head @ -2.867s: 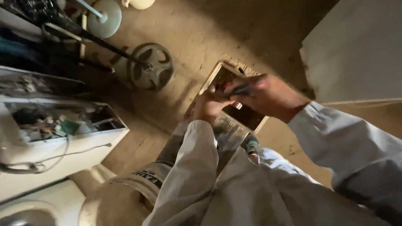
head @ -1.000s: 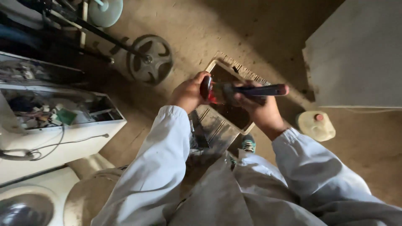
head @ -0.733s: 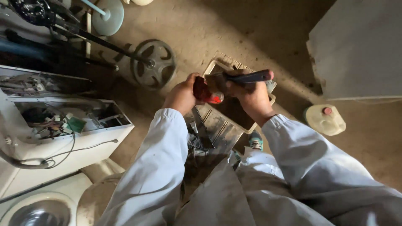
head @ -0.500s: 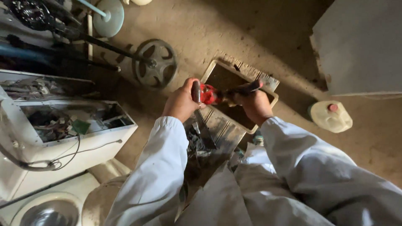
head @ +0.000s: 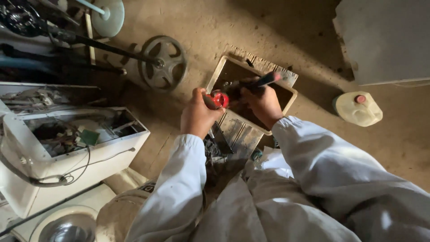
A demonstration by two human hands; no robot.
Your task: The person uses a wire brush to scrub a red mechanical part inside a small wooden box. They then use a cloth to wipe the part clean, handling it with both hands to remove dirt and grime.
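My left hand (head: 196, 114) grips a small red part (head: 219, 99) above a shallow beige tray (head: 216, 76) that holds dark liquid. My right hand (head: 262, 104) holds a brush (head: 265, 80) with a dark handle, its bristle end pressed against the red part. Both sleeves are white. The tray rests on a ribbed metal sheet (head: 239, 132) on the dirt floor. The brush tip is partly hidden behind my fingers.
A grey pulley wheel (head: 162, 63) on a dark shaft lies at the upper left. An opened white appliance housing (head: 67, 148) with wiring sits on the left. A pale plastic jug (head: 358, 109) with a red cap stands to the right, below a grey cabinet (head: 385, 40).
My hands have come together over the tray, the brush now meeting the red part. The camera view shifted, so the jug sits further right.
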